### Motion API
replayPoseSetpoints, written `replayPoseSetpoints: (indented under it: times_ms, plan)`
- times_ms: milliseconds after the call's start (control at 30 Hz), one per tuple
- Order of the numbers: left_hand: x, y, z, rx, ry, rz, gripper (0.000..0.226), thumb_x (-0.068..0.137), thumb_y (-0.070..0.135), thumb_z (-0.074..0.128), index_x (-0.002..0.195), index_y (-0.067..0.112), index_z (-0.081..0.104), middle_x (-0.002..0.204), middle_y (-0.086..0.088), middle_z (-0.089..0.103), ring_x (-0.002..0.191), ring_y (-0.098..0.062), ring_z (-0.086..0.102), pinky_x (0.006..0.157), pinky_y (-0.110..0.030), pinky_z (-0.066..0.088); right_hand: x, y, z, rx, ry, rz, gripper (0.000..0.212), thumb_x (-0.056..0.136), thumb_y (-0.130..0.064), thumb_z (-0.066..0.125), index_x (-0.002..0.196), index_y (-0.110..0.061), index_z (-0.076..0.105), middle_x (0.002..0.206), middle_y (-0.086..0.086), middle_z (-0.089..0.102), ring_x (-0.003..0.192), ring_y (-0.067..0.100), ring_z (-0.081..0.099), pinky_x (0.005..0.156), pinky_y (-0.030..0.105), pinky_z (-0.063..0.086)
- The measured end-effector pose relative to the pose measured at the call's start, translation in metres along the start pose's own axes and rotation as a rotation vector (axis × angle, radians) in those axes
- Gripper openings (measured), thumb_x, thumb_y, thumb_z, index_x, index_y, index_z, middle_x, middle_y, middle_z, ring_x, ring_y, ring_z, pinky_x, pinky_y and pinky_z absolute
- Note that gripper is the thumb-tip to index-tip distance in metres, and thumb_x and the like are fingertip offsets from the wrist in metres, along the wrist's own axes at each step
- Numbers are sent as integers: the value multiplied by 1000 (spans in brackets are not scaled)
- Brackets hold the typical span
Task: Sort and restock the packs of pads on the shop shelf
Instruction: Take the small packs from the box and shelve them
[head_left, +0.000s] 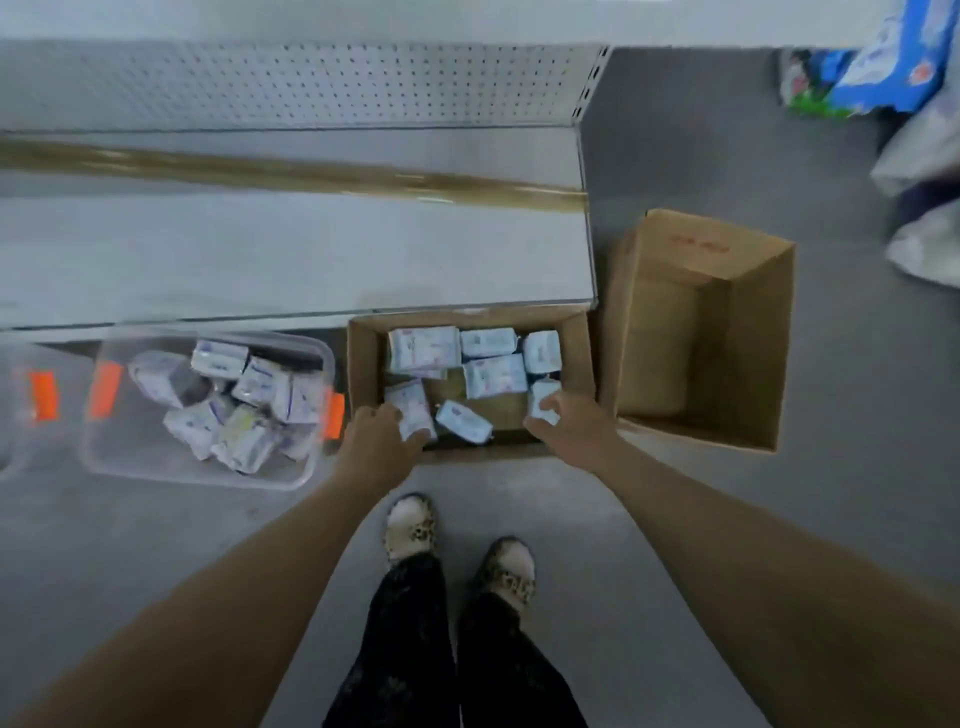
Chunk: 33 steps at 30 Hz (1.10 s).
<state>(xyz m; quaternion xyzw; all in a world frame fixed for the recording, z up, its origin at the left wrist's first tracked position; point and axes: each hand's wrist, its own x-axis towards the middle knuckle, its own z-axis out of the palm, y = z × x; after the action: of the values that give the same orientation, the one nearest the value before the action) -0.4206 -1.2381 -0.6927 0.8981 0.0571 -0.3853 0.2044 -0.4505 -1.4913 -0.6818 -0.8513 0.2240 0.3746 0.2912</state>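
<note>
Our left hand (382, 434) closes its grip on the near-left pack (408, 402), with the thumb under its near end and the fingers curled over its far side. Our right hand (569, 423) wraps its grip round the right-side pack (543, 397), fingers curled over the top. Both packs sit inside the cardboard box (363, 364), one at seven o'clock of its floor and the other at four o'clock by the right wall. A loose blue pack (462, 421) lies between the two hands, and the other packs (488, 358) fill the far half, from ten to two o'clock. At nine o'clock of the box, just beside it, stands a clear bin (306, 467) holding a jumble of purple-and-white packs (244, 384). At three o'clock stands an open carton (753, 364). At twelve o'clock runs the shop shelf (285, 260) with its pegboard back (311, 88). Our shoes (410, 525) stand on the grey floor (156, 545) at six o'clock.
</note>
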Motion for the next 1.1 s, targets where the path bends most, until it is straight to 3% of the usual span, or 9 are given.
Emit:
replayPoseSetpoints:
  times_ms: [200,333,500,600,733,833,900,1000,1100]
  plan:
    - [63,-58,79,-99,-23,-158,46,91,41,66,116,2,60,118,-23,57,114,-40,54,78,-32,36,86,28,66,27,-109,45,58,96,-45,64,140,-9,52,143,8,55,129,24,52,91,26,39]
    - [112,-88,115,-127,19,-180,56,93,41,65,130,1,51,127,-24,55,118,-39,52,93,-40,43,147,36,111,120,-167,89,66,93,-49,67,144,-12,48,146,6,52,129,23,51,91,27,38]
    - [179,-103,151,-240,-47,-265,65,95,47,61,137,1,43,133,-21,56,122,-39,54,89,-38,43,206,39,158,193,-214,75,69,89,-46,73,145,-15,48,143,3,53,124,19,53,87,24,40]
    - [216,-109,174,-371,-104,-377,73,93,52,62,139,-1,39,138,-21,53,123,-38,54,87,-37,43,233,43,182,288,-255,69,48,90,-27,76,130,-13,55,126,-1,58,99,8,58,73,9,47]
    - [251,-122,200,-494,-81,-464,84,88,55,67,145,1,37,142,-19,51,126,-36,54,96,-39,45,261,50,212,413,-293,105,64,86,-36,79,141,-15,53,139,0,55,117,17,58,103,30,48]
    - [268,-129,214,-620,-55,-500,83,82,57,72,143,7,46,137,-13,58,119,-33,59,99,-39,49,272,55,223,462,-281,139,58,90,-30,76,141,-17,51,110,-10,52,88,0,52,69,4,45]
    - [277,-131,219,-715,-54,-515,77,81,53,75,140,9,51,133,-13,61,116,-33,61,101,-42,50,277,58,233,445,-261,122,62,84,-31,81,139,-23,52,107,-12,56,84,-1,50,58,5,43]
    - [283,-131,223,-778,-51,-541,73,78,49,80,135,9,56,130,-14,63,114,-33,63,100,-46,51,287,65,250,409,-229,111,90,63,-45,93,142,-35,52,129,-6,61,104,8,58,83,22,52]
    - [286,-133,228,-838,-36,-566,71,71,46,86,126,9,61,123,-13,66,109,-32,65,97,-47,54,290,68,254,325,-190,77,101,51,-44,97,140,-35,51,127,-7,59,114,13,58,94,34,54]
